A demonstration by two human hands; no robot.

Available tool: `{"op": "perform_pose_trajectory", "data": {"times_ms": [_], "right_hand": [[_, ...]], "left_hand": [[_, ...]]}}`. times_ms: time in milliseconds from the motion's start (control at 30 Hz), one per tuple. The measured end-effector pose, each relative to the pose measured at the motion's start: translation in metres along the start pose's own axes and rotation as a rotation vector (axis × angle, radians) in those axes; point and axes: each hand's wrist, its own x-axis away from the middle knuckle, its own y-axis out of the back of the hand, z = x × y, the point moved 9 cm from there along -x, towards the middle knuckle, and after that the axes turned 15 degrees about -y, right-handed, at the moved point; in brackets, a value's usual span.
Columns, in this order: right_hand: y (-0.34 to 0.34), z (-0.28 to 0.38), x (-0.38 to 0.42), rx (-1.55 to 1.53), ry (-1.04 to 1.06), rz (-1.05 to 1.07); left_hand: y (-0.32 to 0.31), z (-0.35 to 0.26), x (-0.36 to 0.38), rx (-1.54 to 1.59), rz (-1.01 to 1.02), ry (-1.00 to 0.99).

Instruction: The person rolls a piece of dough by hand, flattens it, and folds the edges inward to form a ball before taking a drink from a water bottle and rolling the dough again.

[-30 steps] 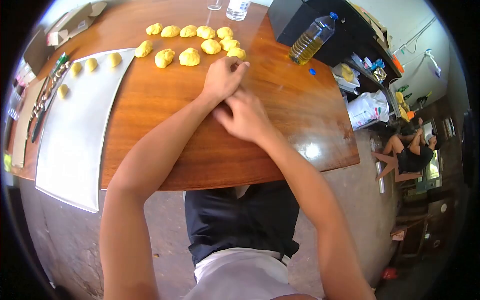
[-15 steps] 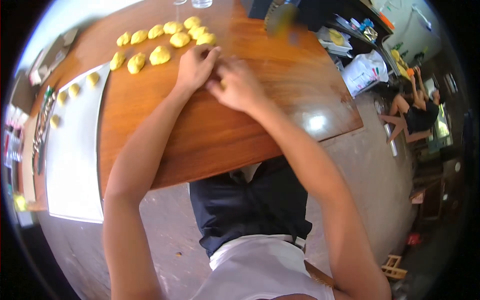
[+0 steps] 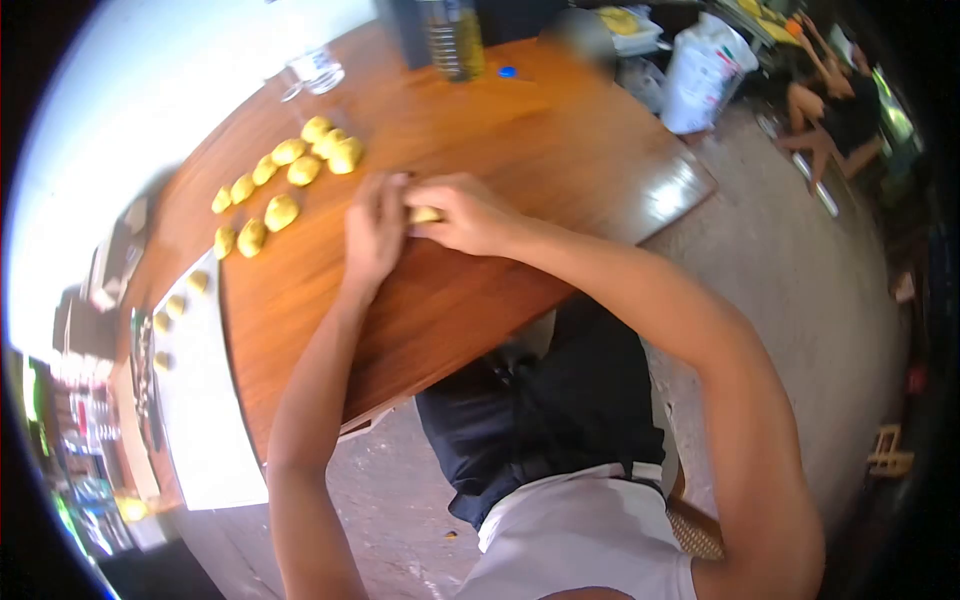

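A small piece of yellow dough [image 3: 425, 214] shows between the thumb and curled fingers of my right hand [image 3: 470, 217]. Up against it from the other side is my left hand [image 3: 374, 232], fingers bent and pressed together, the two hands meeting just above the wooden table [image 3: 510, 140]. Part of the dough is hidden by the fingers. To the left of my hands lie several yellow dough lumps [image 3: 282, 212] in loose rows. Several smaller dough balls [image 3: 197, 281] rest on a white tray [image 3: 205, 420] along the table's left side.
Clear glasses [image 3: 318, 72] stand at the far left edge, and a bottle of yellowish liquid [image 3: 455, 40] at the back beside a blue cap [image 3: 507, 72]. A white sack [image 3: 705, 75] is beyond the table. Another person [image 3: 835, 110] sits at the far right.
The view has swung, so the table and dough appear lower and further left. My hands stay together, and the dough in my right hand shows more clearly.
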Motion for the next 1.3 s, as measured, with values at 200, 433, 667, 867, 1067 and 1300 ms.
{"op": "perform_pose_trajectory", "data": {"times_ms": [200, 433, 667, 867, 1067, 1300], "right_hand": [[-0.019, -0.018, -0.037, -0.063, -0.144, -0.018], [0.005, -0.092, -0.080, -0.965, -0.276, 0.354], [0.048, -0.138, -0.091, -0.806, -0.476, -0.083], [0.063, -0.166, -0.089, -0.901, -0.525, -0.216], [0.073, -0.158, -0.074, -0.824, -0.626, -0.243], [0.076, -0.138, -0.074, -0.525, -0.516, -0.283]], "left_hand": [[0.009, 0.014, 0.016, -0.003, -0.026, 0.058], [-0.020, -0.039, 0.024, -0.093, 0.122, 0.044], [-0.074, -0.015, -0.048, -0.711, 0.464, -0.104], [-0.098, -0.025, -0.059, -0.679, 0.495, -0.071], [-0.054, -0.095, 0.051, -0.638, 0.490, -0.148], [-0.053, -0.009, -0.033, -0.833, 0.427, -0.081]]}}
